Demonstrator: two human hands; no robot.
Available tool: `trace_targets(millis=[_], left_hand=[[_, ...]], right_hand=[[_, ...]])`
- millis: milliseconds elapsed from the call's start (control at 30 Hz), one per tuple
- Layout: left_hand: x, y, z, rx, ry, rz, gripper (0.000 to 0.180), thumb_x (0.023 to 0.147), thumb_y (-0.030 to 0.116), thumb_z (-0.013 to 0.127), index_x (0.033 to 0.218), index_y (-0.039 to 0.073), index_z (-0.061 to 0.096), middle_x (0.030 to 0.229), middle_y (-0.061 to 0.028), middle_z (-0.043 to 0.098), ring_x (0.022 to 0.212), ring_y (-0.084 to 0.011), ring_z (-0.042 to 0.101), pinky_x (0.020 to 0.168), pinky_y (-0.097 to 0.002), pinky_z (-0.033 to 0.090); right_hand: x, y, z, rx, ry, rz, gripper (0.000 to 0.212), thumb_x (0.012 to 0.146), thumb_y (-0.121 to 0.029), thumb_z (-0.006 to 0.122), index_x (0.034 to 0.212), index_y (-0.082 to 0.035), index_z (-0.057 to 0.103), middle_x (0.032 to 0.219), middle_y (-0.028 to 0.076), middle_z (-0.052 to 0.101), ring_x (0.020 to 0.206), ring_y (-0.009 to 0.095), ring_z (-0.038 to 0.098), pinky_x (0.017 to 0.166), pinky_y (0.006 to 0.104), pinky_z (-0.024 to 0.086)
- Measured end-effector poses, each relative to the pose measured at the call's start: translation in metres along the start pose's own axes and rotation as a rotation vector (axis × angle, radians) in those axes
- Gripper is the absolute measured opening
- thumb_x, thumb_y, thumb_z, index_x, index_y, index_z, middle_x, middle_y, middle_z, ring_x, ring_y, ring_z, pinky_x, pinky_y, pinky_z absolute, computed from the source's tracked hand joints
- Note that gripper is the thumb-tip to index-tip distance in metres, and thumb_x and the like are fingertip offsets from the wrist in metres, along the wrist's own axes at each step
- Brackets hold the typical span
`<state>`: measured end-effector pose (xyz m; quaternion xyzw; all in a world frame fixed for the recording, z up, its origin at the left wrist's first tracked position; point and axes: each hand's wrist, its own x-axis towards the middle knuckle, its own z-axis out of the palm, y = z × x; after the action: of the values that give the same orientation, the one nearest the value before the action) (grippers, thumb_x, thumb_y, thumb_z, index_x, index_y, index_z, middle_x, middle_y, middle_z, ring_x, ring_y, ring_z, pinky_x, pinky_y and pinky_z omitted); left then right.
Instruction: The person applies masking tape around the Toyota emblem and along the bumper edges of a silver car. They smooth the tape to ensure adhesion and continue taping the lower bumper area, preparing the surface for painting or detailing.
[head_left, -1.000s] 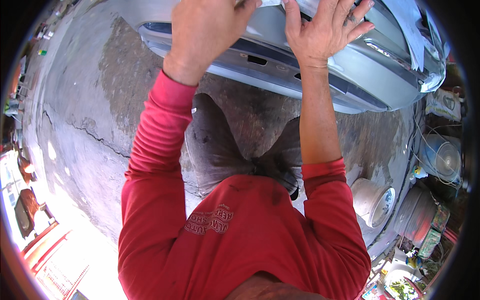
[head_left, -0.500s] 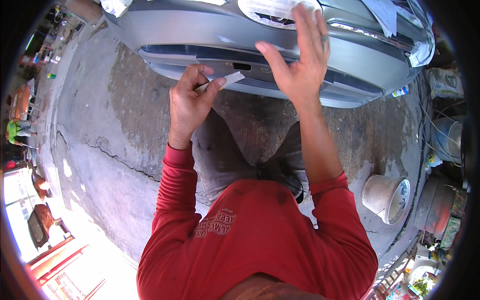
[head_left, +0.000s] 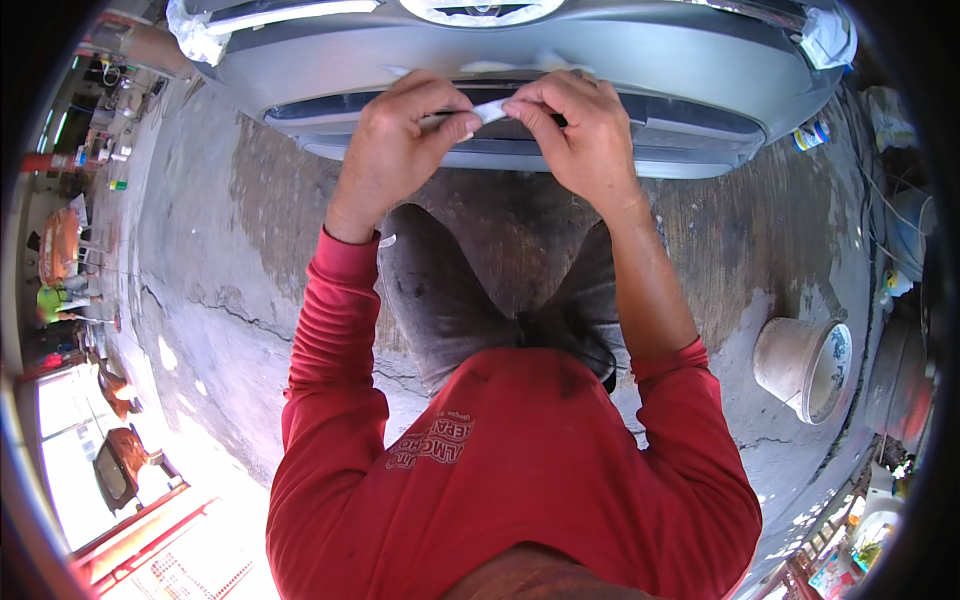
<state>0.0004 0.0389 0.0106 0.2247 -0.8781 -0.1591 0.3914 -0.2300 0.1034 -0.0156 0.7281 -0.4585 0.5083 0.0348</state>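
Observation:
A small whitish strip [head_left: 491, 110], like tape or folded paper, is stretched between my two hands in front of a grey car bumper [head_left: 660, 55]. My left hand [head_left: 395, 140] pinches one end between thumb and fingers. At the other end, my right hand [head_left: 580, 130] has its thumb and fingertips closed on it. Both hands partly cover the bumper's dark lower grille [head_left: 690, 112]. White masking rings the oval badge area [head_left: 535, 14] above them. I cannot tell whether the hands touch the bumper.
Masking also wraps the car's upper corners. To my right stand a whitish bucket [head_left: 795, 370] and a small blue-and-white can [head_left: 811, 135], with cables and containers along that edge. A person in a green top [head_left: 55, 303] is far left. The concrete floor [head_left: 215, 255] is cracked.
My right hand has come down from its raised, open pose in front of the badge and now grips the strip's free end. My left hand has risen slightly with the strip. The view has shifted.

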Motion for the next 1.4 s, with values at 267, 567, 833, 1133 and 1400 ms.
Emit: trace_targets(millis=[267, 567, 833, 1133, 1400], left_hand=[[0.075, 0.024, -0.019, 0.342, 0.031, -0.121, 0.015, 0.091, 0.019, 0.084, 0.098, 0.006, 0.079, 0.089, -0.0106, 0.076, 0.075, -0.0249, 0.07, 0.069, -0.0381, 0.056], [0.105, 0.035, -0.011, 0.496, -0.007, -0.018, 0.015, 0.087, 0.017, 0.079, 0.084, 0.002, 0.075, 0.085, -0.019, 0.071, 0.082, -0.0411, 0.07, 0.072, -0.0497, 0.055], [0.11, 0.026, -0.012, 0.504, -0.029, 0.006, 0.015, 0.087, 0.017, 0.078, 0.085, 0.001, 0.076, 0.088, -0.0216, 0.073, 0.083, -0.0428, 0.071, 0.074, -0.0503, 0.056], [0.111, 0.026, -0.007, 0.496, -0.017, -0.004, 0.015, 0.087, 0.017, 0.077, 0.085, 0.002, 0.076, 0.088, -0.0212, 0.073, 0.084, -0.0416, 0.072, 0.075, -0.0497, 0.057], [0.11, 0.024, -0.003, 0.533, 0.016, -0.001, 0.015, 0.087, 0.017, 0.076, 0.086, 0.003, 0.077, 0.09, -0.0203, 0.074, 0.085, -0.0414, 0.072, 0.077, -0.0499, 0.057]], right_hand=[[0.029, 0.058, -0.028, 0.081, 0.438, 0.223, 0.082, 0.097, -0.018, 0.077, 0.165, 0.005, 0.037, 0.172, 0.031, 0.032, 0.161, 0.044, 0.032, 0.128, 0.0509, 0.029], [0.04, 0.06, -0.008, -0.105, 0.344, 0.058, 0.082, 0.104, -0.019, 0.067, 0.17, 0.005, 0.024, 0.177, 0.031, 0.02, 0.165, 0.046, 0.018, 0.133, 0.0481, 0.019], [0.038, 0.066, 0.004, -0.167, 0.325, 0.056, 0.084, 0.104, -0.024, 0.064, 0.17, 0.007, 0.022, 0.177, 0.032, 0.019, 0.164, 0.051, 0.014, 0.134, 0.0538, 0.013], [0.04, 0.063, 0.007, -0.19, 0.33, 0.106, 0.086, 0.105, -0.029, 0.064, 0.17, 0.006, 0.02, 0.177, 0.032, 0.018, 0.164, 0.052, 0.014, 0.134, 0.0548, 0.012], [0.044, 0.066, 0.019, -0.304, 0.41, 0.075, 0.094, 0.102, -0.04, 0.07, 0.168, 0.008, 0.024, 0.174, 0.035, 0.023, 0.16, 0.057, 0.021, 0.132, 0.0589, 0.015]])
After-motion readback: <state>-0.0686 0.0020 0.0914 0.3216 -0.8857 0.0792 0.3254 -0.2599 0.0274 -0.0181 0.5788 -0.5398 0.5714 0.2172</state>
